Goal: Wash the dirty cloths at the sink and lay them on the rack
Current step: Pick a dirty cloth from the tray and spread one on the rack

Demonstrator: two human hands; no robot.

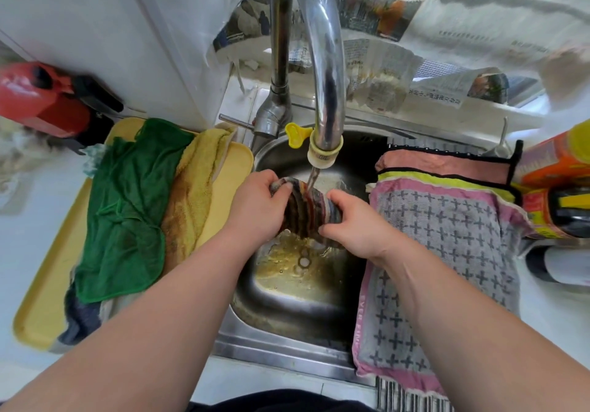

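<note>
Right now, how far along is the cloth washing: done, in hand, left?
Looks done: a cross-patterned cloth and a pink cloth lie on the rack. In hand: the left hand and right hand grip a striped cloth under the running tap. Left: the green cloth, yellow towel and a dark cloth wait on the yellow tray.

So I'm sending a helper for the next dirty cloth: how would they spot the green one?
Start at the sink; just left of it a yellow tray holds a pile of cloths. The green cloth lies spread on top, next to a yellow towel, and is the only dark green piece there.
</note>
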